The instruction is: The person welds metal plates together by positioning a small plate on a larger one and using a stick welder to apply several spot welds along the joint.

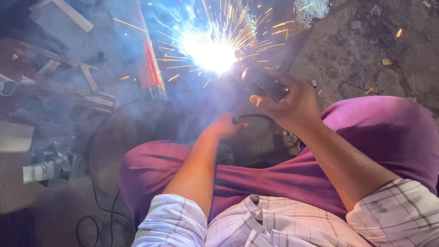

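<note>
Far left, a pale flat sheet piece [15, 136] and folded shiny metal offcuts [48, 165] are lying on the dusty concrete floor [356, 59]. A thin black cable [93, 183] is looping across the floor beside my left knee. Above that, a bundle of red-coated welding rods [151, 68] is lying with its bare grey tips pointing toward me.

My left hand [224, 126] is reaching forward over my purple trousers [274, 178], fingers curled together around a thin dark cable end [238, 120]; how firmly it is gripping, I cannot tell through the smoke. Just above it, the white-blue welding arc [212, 54] is blazing and throwing orange sparks [270, 27] outward, with bluish smoke spreading over the floor around it.

My right hand [288, 103] is clamping around a dark rounded electrode holder [263, 82], whose front end is pointing at the arc, just right of and below the glare. Both checked white sleeves [398, 210] are showing at the bottom edge.
</note>
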